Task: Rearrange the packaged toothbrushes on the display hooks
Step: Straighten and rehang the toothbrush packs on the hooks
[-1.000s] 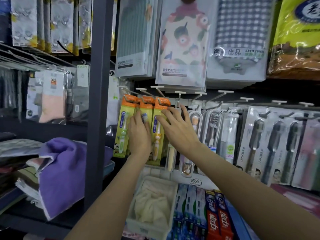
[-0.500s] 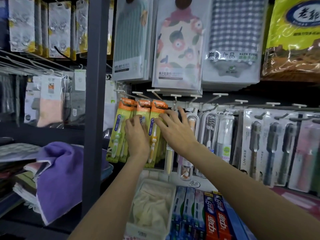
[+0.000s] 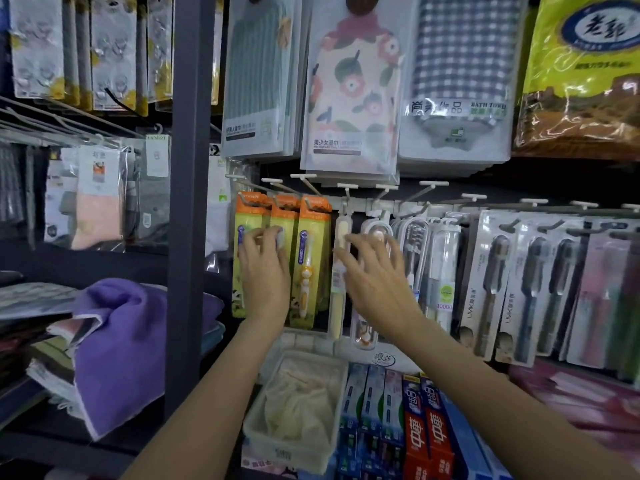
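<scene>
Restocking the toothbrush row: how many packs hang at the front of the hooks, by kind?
Orange-topped yellow-green children's toothbrush packs: 3
Clear capsule-shaped toothbrush cases: 4, as far as the right hand lets me see
Dark-bristled toothbrush blister packs: 3
Total: 10

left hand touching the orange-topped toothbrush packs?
Touching. Head view: left hand lies flat on the orange-topped toothbrush packs, fingertips pressed against the two leftmost, no gap visible.

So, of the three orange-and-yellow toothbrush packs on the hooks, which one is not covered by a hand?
The rightmost orange-and-yellow pack. It hangs fully visible between the two hands, while the left hand lies over the other two packs.
</scene>
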`<state>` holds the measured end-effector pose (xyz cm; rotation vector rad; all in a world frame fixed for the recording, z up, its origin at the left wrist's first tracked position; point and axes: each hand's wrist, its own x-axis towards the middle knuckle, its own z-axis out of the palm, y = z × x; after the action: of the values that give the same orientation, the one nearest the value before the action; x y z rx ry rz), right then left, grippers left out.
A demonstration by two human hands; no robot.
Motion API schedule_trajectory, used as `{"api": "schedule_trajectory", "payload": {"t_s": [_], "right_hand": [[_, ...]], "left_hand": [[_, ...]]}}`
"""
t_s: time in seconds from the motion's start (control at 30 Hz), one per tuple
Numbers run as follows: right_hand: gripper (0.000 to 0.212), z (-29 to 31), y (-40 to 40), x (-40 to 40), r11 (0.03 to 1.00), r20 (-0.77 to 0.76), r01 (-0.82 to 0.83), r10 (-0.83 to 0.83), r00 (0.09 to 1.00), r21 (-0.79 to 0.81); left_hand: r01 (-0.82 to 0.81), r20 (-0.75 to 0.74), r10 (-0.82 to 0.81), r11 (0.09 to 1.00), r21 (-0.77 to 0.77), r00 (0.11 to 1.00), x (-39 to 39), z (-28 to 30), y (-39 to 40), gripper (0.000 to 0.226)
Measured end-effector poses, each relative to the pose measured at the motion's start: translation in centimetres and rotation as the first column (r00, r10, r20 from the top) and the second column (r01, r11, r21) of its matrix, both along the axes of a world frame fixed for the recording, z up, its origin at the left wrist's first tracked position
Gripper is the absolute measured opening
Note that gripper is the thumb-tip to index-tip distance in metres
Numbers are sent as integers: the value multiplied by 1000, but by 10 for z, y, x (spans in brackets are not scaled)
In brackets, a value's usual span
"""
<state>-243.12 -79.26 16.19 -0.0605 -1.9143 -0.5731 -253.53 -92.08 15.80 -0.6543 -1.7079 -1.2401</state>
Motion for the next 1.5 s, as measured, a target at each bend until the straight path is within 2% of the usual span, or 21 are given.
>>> {"api": "schedule_trajectory", "payload": {"t_s": [0.13, 0.3, 0.47, 0.8, 1.07, 1.2, 1.5], "right_hand": [[49, -31, 28, 36, 976, -25, 33, -39, 999, -214], [46, -55, 46, 59, 950, 24, 19, -12, 1000, -312], [41, -60, 68, 77, 815, -83, -80, 39, 996, -574], [47, -45, 77, 70, 722, -119, -159, 106, 987, -673], [46, -37, 78, 78, 728, -100, -168, 136, 986, -665], [47, -35, 78, 77, 703, -104, -179, 148, 983, -688], [45, -31, 71, 72, 694, -68, -139, 129, 989, -706]], "left_hand": [[27, -57, -35, 989, -144, 998, 19, -26, 6, 35], [65, -122, -107, 951, -303, 987, 40, -60, 27, 45], [120, -35, -142, 926, -359, 989, 51, -67, 46, 47], [117, 114, -86, 947, -300, 990, 58, -42, 66, 51], [108, 81, -86, 935, -338, 993, 51, -32, 63, 43], [150, 140, -99, 896, -418, 985, 38, -20, 57, 37], [77, 113, -25, 873, -482, 993, 38, -11, 55, 38]]}}
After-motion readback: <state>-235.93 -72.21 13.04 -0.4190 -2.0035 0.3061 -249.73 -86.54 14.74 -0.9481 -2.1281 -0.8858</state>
